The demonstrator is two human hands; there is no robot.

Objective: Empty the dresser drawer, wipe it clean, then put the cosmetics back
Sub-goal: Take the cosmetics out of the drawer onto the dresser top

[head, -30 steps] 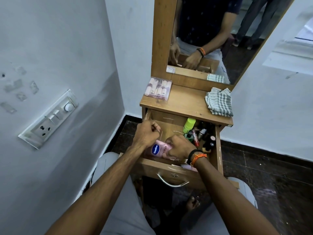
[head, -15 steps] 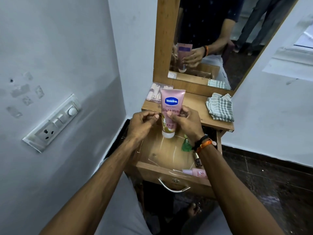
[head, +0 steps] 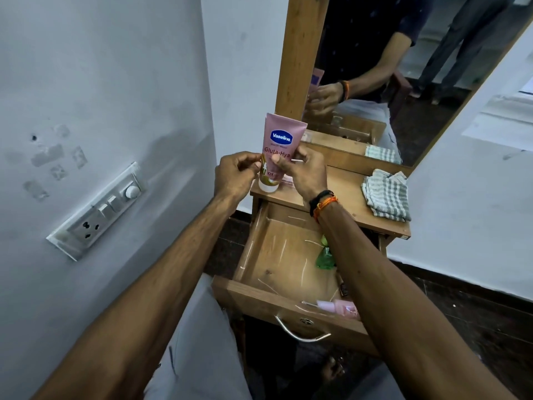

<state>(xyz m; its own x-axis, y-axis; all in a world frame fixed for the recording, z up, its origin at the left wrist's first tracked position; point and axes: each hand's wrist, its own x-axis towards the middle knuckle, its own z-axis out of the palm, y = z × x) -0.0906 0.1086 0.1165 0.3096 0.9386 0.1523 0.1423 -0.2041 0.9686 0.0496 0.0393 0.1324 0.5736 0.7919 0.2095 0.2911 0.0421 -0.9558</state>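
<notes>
Now, pink Vaseline tube (head: 281,148) upright, cap down, in right hand (head: 304,176) grip; left hand (head: 235,177) curled, touching.

Pink lotion tube (head: 281,145) upright, cap down, over worktop (head: 346,194), pinched by right hand (head: 307,176); left hand (head: 235,176) beside; drawer (head: 277,255) open.

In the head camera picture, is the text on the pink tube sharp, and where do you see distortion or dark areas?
Head view: the logo on the pink tube reads sharply; the wide lens bends the mirror frame and tilts the walls; the drawer is evenly lit; the floor below it lies in deep shadow.
</notes>
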